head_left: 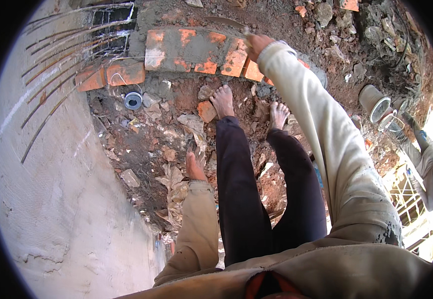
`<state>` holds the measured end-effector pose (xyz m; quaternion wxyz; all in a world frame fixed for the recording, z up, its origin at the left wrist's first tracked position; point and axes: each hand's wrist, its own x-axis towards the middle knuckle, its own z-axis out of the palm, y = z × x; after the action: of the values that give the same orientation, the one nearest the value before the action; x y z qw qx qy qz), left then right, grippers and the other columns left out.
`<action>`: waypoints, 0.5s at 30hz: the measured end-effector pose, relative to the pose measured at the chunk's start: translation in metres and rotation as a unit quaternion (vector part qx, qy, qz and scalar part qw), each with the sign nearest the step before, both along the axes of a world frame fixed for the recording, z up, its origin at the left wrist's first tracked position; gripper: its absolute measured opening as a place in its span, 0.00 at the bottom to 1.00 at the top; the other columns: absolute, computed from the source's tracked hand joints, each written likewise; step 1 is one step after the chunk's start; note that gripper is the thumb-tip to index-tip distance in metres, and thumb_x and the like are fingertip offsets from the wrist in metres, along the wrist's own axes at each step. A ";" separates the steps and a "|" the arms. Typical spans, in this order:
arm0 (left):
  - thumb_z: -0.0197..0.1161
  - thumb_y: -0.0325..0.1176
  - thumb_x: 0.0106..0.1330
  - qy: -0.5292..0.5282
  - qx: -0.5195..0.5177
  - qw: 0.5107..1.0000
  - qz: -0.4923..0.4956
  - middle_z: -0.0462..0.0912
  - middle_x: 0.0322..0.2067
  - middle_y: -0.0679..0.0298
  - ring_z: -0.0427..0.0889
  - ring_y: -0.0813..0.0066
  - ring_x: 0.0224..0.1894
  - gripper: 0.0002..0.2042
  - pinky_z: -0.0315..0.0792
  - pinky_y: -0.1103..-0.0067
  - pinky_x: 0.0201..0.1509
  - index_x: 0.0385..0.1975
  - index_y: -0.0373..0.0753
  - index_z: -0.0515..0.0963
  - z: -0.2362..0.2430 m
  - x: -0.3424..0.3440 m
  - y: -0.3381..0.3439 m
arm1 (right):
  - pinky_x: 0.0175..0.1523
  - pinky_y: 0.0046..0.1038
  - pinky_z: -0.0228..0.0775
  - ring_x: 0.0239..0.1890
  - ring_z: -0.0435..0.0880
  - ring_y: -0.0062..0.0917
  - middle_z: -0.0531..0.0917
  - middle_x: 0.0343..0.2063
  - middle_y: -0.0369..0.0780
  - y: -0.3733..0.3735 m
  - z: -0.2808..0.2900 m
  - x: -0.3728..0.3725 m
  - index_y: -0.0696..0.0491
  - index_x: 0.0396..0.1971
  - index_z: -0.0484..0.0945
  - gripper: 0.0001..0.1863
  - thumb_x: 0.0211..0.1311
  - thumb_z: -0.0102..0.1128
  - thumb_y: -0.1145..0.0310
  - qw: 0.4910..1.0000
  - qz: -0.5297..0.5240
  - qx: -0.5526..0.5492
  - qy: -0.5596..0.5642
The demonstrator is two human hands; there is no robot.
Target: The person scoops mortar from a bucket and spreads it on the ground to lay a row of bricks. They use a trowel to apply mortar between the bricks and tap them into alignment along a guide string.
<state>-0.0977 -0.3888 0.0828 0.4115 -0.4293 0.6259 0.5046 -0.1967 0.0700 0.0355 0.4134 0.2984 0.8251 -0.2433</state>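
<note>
My right hand (259,46) is closed round the handle of a trowel (225,21), whose narrow blade points left, seen nearly edge-on. It is over the far side of a curved row of orange bricks (234,57), partly smeared with grey mortar (196,50). My left hand (195,165) hangs beside my left leg, its fingers loosely stretched and nothing seen in it. A thin string (169,57) runs along the bricks. Near the left end of the row, a round spool (133,100) sits below it.
A concrete wall (62,189) rises on the left, with bent rusty rods (52,92) jutting from it. Broken brick (207,111) and rubble lie round my bare feet. On the right are a bucket (374,102) and another person (428,172) beside a metal grid (408,199).
</note>
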 end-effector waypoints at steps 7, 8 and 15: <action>0.50 0.52 0.68 0.022 -0.044 0.999 0.009 0.72 0.58 0.58 0.71 0.59 0.58 0.30 0.56 0.58 0.63 0.64 0.41 0.60 0.011 -0.011 -0.017 | 0.55 0.37 0.73 0.50 0.79 0.42 0.80 0.45 0.51 0.023 -0.025 -0.011 0.58 0.53 0.70 0.20 0.61 0.54 0.68 0.949 0.313 -0.028 -0.023; 0.51 0.53 0.67 0.027 -0.041 0.999 0.012 0.72 0.58 0.58 0.71 0.60 0.59 0.29 0.57 0.59 0.62 0.63 0.41 0.62 0.011 -0.014 -0.017 | 0.56 0.37 0.73 0.50 0.79 0.42 0.79 0.46 0.51 0.032 -0.021 -0.003 0.58 0.53 0.70 0.20 0.61 0.55 0.68 0.933 0.358 -0.031 -0.025; 0.52 0.54 0.67 0.033 -0.047 0.998 0.031 0.73 0.57 0.59 0.70 0.60 0.59 0.28 0.57 0.59 0.62 0.61 0.42 0.65 0.014 0.019 0.010 | 0.60 0.36 0.71 0.54 0.77 0.35 0.77 0.52 0.45 0.069 -0.018 0.029 0.58 0.54 0.68 0.26 0.56 0.63 0.70 0.974 0.227 -0.007 -0.015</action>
<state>-0.0791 -0.3792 0.0969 0.3538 -0.4508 0.6484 0.5012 -0.1680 0.1393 0.0172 0.4723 0.1041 0.8634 -0.1439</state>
